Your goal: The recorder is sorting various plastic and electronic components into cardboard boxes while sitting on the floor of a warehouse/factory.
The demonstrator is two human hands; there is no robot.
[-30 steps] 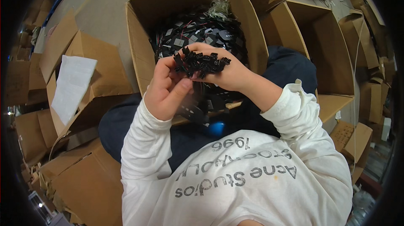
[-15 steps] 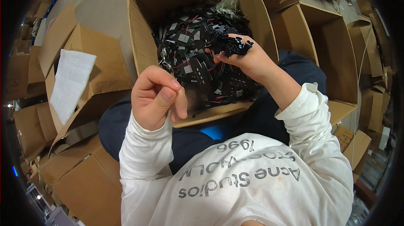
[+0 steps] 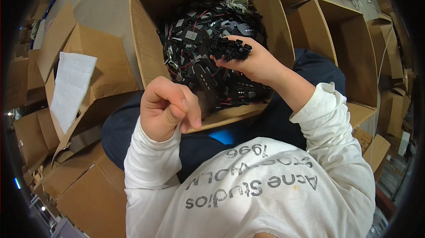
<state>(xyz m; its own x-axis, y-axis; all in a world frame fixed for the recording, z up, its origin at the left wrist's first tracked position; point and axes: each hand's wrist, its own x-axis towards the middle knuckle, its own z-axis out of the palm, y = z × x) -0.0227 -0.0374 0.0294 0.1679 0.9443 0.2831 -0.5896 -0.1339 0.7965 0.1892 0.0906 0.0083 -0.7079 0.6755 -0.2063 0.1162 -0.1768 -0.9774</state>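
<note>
A large cardboard box (image 3: 141,34) stands in front of me, heaped with small black parts, silvery square pieces and thin red and dark wires (image 3: 191,35). Over the heap, my right hand (image 3: 256,60) is closed round a bunch of small black plastic connectors (image 3: 230,49), whose blocky ends stick out above the fingers. My left hand (image 3: 166,109) hovers by the box's near left corner, thumb and index finger pinched together. Whatever is between those fingertips, if anything, is too small or hidden to tell.
A tangle of pale stringy material (image 3: 239,1) lies at the back of the heap. An opened carton (image 3: 106,60) with a white foam sheet (image 3: 73,89) stands left. Another open carton (image 3: 349,47) is at right, with more cardboard around. My knees flank the box.
My right hand has shifted slightly left with the connector bunch, which now looks turned and more compact. My left hand has dropped a little toward me, still pinched.
</note>
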